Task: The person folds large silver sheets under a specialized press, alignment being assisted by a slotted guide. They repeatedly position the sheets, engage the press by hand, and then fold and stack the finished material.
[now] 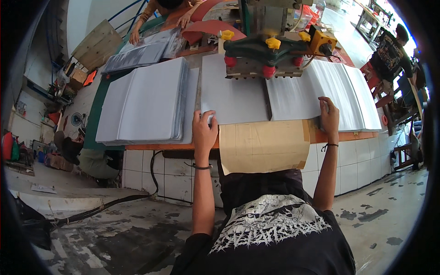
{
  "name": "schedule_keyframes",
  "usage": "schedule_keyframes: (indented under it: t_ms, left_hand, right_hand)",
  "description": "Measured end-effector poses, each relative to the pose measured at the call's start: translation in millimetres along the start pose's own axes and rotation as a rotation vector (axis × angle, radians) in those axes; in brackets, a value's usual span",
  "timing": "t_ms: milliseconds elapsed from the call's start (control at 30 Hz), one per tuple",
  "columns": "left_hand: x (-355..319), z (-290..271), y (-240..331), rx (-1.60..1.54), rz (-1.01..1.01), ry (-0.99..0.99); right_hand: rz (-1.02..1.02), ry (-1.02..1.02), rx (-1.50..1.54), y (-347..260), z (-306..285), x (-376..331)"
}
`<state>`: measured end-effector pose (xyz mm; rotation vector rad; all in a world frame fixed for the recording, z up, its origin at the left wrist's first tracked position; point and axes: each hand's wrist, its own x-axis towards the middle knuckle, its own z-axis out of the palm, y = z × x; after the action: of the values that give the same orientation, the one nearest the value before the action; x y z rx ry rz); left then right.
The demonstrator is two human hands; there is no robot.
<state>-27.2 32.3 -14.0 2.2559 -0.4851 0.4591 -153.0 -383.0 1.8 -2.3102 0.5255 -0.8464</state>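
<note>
My left hand (205,132) is curled at the near left corner of a white sheet (233,98), thumb and fingertips closed on its edge. That sheet lies flat on the worktable, reaching under the head of a green press (266,50). Further right, my right hand (330,118) has its fingers bent over another white sheet (293,96), beside the right-hand stack (343,91); the fingertips press together there. Between my forearms, a tan cardboard sheet (264,145) hangs off the table's front edge above my lap.
A thick stack of white sheets (146,98) stands at left. Behind it are clear plastic-wrapped sheets (142,48), with a co-worker's hands (183,20) nearby. A yellow control box (322,42) sits at the press's right. Another person (389,59) sits at far right. A black cable (105,206) crosses the floor.
</note>
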Motion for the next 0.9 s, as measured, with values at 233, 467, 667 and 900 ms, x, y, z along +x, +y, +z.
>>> schedule_keyframes:
  t_ms: [233, 467, 667, 900]
  left_hand:
    - [2.1, 1.9, 0.4, -0.003, 0.024, 0.059]
    - [-13.5, 5.7, -1.0, 0.114, -0.034, 0.211]
    - [-10.6, 7.2, 1.2, 0.107, -0.071, 0.289]
    - [-5.5, 6.7, 5.9, 0.083, -0.237, 0.278]
  right_hand:
    - [-0.031, -0.006, 0.010, 5.5, 0.2, 3.7]
    - [0.032, -0.024, -0.037, -6.2, -2.7, -0.5]
    - [0.086, -0.056, -0.050, -19.5, -9.6, -3.5]
    - [0.106, -0.039, -0.053, -17.1, -7.3, -4.0]
